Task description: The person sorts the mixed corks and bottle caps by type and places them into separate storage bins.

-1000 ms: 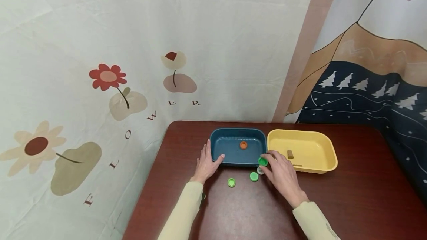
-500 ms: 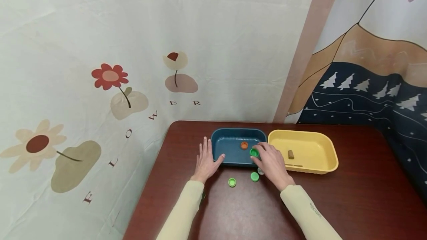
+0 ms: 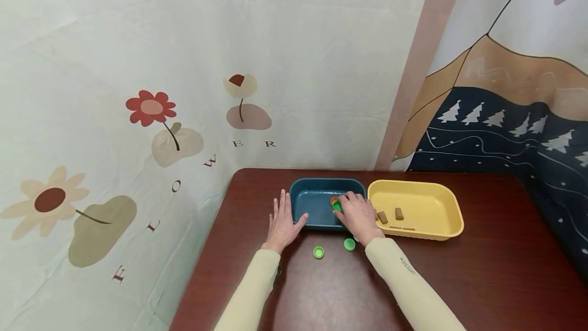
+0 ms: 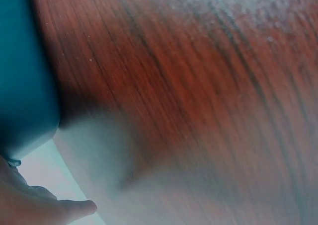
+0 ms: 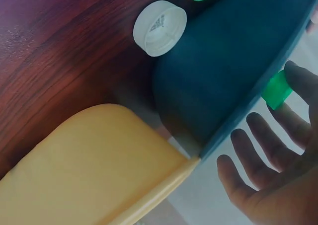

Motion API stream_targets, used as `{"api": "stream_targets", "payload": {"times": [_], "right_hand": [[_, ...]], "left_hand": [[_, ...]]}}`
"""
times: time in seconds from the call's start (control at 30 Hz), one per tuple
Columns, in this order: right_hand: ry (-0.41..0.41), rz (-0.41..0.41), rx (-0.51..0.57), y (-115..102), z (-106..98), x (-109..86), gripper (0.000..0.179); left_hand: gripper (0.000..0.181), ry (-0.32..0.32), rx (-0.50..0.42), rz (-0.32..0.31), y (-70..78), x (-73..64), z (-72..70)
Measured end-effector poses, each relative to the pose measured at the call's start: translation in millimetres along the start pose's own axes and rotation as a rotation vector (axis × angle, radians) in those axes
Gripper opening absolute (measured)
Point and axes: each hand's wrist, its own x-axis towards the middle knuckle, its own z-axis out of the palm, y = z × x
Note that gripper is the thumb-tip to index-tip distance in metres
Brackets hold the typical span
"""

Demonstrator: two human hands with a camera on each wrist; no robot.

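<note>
My right hand (image 3: 360, 217) reaches into the blue bin (image 3: 312, 206), pinching a green bottle cap (image 5: 277, 91) between thumb and index finger. The other fingers are spread in the right wrist view. Right beside that cap in the head view lies an orange cap (image 3: 334, 200), partly covered. My left hand (image 3: 281, 226) rests with straight fingers at the bin's left side, its thumb over the front rim. On the table in front sit a light green cap (image 3: 318, 253) and a second green cap (image 3: 349, 244). A white cap (image 5: 160, 28) stands against the bin, mostly hidden in the head view.
A yellow bin (image 3: 436, 208) stands directly right of the blue one, with small brown cork-like pieces (image 3: 399, 213) in it. The dark red wooden table (image 3: 496, 249) ends at a hanging printed cloth (image 3: 321, 116) behind the bins.
My right hand has carried the green cap from the blue bin's front right corner leftward, down to the orange cap. My left hand has stayed at the bin's left side.
</note>
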Motion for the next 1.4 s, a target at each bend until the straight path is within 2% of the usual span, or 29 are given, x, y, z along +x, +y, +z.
{"api": "stream_targets", "payload": {"times": [0.3,0.47,0.6,0.73,0.97,1.1,1.27,1.4], "right_hand": [[-0.109,0.017,0.006,-4,11,12.4,0.041],[-0.099,0.035,-0.091,-4,13,15.3,0.044],[-0.081,0.033,-0.116,-5,13,17.4,0.044],[-0.104,0.052,-0.094,-6,14,19.6,0.040],[-0.239,0.150,-0.027,-2,18,22.8,0.035],[-0.285,0.171,0.001,2,21,23.3,0.034],[-0.256,0.148,0.026,4,21,22.1,0.035],[-0.153,0.080,0.045,3,19,17.6,0.035]], "left_hand": [[0.096,0.004,0.016,0.010,2.2,0.0,-1.5],[0.096,0.002,0.015,0.017,3.2,-0.1,-0.9],[0.096,0.005,0.008,0.013,3.5,-0.3,-1.3],[0.096,-0.004,0.023,0.004,3.8,0.4,-1.2],[0.096,-0.007,0.034,-0.005,5.0,1.6,1.1],[0.096,0.000,0.040,-0.004,5.0,1.7,2.9],[0.096,0.000,0.048,-0.008,3.8,2.2,3.9],[0.096,-0.004,0.058,-0.018,1.7,0.9,2.1]]}}
